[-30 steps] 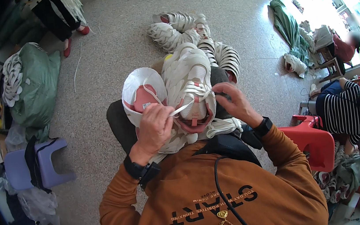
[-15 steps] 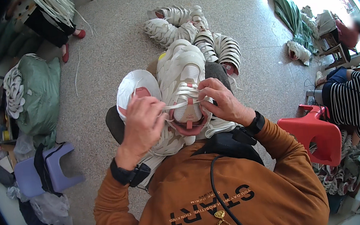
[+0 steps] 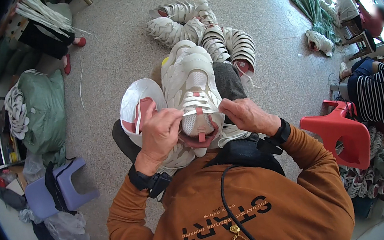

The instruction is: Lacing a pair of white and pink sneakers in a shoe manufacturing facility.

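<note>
Two hands, one lace: mid-frame, the left hand and the right hand are both pinched nearly closed, thumb to finger, holding the white lace straight across between them. Right below it sits the white shoe, over the lap, long axis running up the frame, toe toward the top, pink-lined collar toward the orange-brown sweatshirt. So the lace crosses the shoe side to side, neither hand clearly nearer. Centre left, a white, pink-lined rounded piece is partly covered by the left hand. Harder to call: the lace's ends vanish behind the fingers, so how much is gathered there, I can't tell. Upper centre, nested shoes lie beyond the toe.
</note>
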Action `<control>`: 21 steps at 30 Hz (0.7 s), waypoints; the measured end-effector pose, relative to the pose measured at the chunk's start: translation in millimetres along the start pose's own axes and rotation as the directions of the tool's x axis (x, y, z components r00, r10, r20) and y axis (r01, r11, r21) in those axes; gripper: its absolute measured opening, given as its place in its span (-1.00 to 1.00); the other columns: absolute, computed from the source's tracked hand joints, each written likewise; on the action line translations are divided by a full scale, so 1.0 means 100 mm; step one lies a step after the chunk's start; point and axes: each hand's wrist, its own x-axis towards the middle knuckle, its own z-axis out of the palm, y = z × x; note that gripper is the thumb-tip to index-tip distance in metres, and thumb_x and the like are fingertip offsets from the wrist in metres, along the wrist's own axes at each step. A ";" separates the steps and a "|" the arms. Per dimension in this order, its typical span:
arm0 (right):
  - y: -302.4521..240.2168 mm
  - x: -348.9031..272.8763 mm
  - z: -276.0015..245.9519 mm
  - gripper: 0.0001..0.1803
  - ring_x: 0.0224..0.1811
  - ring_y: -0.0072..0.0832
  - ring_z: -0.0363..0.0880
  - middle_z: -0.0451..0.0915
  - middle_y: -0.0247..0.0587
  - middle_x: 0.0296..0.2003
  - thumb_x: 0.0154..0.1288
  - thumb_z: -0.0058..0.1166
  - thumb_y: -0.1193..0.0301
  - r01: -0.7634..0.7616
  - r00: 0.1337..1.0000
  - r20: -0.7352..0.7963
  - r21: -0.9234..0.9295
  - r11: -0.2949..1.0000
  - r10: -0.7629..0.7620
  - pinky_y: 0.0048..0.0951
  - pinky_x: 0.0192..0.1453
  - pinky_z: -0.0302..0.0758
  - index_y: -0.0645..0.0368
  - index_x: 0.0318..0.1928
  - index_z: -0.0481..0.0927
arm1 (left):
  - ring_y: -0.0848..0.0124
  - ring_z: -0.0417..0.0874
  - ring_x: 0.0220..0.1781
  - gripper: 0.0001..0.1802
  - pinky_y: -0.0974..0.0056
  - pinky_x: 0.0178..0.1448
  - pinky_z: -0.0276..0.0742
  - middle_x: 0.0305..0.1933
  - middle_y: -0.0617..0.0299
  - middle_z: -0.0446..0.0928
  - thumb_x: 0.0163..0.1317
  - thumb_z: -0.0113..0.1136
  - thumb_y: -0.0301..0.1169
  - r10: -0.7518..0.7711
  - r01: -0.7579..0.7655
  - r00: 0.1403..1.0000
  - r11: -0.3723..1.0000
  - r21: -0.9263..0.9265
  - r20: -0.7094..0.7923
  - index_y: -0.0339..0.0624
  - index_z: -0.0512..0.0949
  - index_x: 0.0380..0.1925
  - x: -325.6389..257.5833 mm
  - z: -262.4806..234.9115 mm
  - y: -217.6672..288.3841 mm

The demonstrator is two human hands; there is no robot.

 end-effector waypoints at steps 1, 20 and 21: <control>0.01 0.00 0.03 -0.88 -0.37 0.06 0.62 0.58 0.05 -0.45 0.43 0.02 0.52 -0.016 1.000 -0.011 0.061 0.998 0.017 -0.03 -0.31 0.49 0.20 -0.07 0.45 | 0.16 0.72 -0.18 -0.86 -0.15 0.40 0.40 -0.26 0.13 0.67 0.26 0.24 -0.52 0.004 -0.004 1.000 1.000 0.001 0.003 -0.15 0.65 -0.18 0.03 -0.02 0.00; -0.20 -0.15 -0.40 -0.69 -0.06 -0.47 0.54 0.68 -0.06 -0.12 0.52 0.03 0.31 -0.218 0.953 0.038 0.777 0.591 0.301 -0.36 0.01 0.46 0.25 -0.36 0.55 | 0.10 0.65 0.04 -0.71 -0.07 0.42 0.37 -0.04 0.08 0.63 0.24 0.25 -0.55 0.074 -0.055 0.995 0.964 0.259 -0.066 -0.23 0.61 -0.02 0.04 -0.10 0.03; -0.17 -0.18 -0.42 -0.65 0.11 -0.31 0.52 0.65 0.01 0.03 0.52 0.01 0.25 -0.144 0.967 0.005 0.833 0.534 0.253 -0.20 0.30 0.39 0.17 -0.42 0.54 | 0.11 0.64 0.04 -0.72 -0.09 0.43 0.34 -0.04 0.10 0.61 0.22 0.28 -0.52 0.100 -0.087 0.993 0.977 0.192 -0.059 -0.21 0.61 -0.04 0.05 -0.09 0.05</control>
